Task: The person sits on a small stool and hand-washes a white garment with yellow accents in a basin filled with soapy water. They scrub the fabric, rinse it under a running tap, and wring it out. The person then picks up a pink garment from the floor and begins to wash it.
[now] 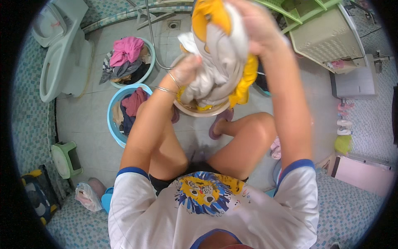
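A wet-looking white, grey and yellow garment [214, 67] hangs between my hands over a round beige basin [202, 112] on the floor between my feet. My right hand [256, 26] is raised high and grips its upper part; motion blurs the fingers. Lower and to the left, my left hand [187, 70], with bangles at the wrist, holds the garment's side in closed fingers. Part of the cloth lies in the basin, and a yellow part drapes over the rim at the right. The basin's contents are mostly hidden under the cloth.
Two basins of clothes stand at the left, one light blue [112, 124], one pale green [151, 51]. A shower hose [151, 34] runs down beside them. Farther left are a toilet [67, 59] and a green stool [67, 158]. A floor drain [173, 25] lies ahead; a cabinet [326, 37] stands right.
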Demonstrator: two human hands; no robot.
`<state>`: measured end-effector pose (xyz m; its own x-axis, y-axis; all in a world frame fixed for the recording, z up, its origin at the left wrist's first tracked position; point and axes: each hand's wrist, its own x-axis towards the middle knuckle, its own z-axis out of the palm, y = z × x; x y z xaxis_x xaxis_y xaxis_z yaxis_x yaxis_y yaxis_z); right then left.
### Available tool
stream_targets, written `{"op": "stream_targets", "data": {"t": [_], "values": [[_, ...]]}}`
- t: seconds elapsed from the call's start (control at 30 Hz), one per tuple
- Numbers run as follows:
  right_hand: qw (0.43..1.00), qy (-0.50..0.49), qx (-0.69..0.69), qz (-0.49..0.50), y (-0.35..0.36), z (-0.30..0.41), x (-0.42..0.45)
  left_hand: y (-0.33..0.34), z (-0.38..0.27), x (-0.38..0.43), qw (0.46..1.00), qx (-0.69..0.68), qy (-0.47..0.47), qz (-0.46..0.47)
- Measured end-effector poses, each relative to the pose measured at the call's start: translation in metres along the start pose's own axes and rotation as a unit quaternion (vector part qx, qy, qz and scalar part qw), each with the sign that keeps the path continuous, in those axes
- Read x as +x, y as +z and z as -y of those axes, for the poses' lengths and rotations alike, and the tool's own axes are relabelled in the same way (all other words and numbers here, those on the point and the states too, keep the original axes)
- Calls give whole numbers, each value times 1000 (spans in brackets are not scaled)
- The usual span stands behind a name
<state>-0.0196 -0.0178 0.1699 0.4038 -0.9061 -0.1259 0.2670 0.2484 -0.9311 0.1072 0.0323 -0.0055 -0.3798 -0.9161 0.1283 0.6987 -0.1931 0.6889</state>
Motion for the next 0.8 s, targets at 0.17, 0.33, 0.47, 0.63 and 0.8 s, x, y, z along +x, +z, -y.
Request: {"op": "stream_targets", "data": {"t": [0.17, 0.33, 0.47, 0.63, 0.8], "values": [[996, 11, 26, -88, -79, -72, 75, 13, 19, 24, 976, 181, -67, -98], [977, 70, 192, -57, -169, -173, 31, 0, 14, 30, 970, 35, -145, -193], [989, -19, 142, -43, -163, -260, -40, -2, 34, 50, 950, 169, -52, -258], [937, 1, 268, -224, -140, -235, -35, -38, 45, 50, 933, 259, -126, -215], [863, -31, 470, -182, -181, -266, -20, -28, 70, 39, 900, 384, -156, -133]]}}
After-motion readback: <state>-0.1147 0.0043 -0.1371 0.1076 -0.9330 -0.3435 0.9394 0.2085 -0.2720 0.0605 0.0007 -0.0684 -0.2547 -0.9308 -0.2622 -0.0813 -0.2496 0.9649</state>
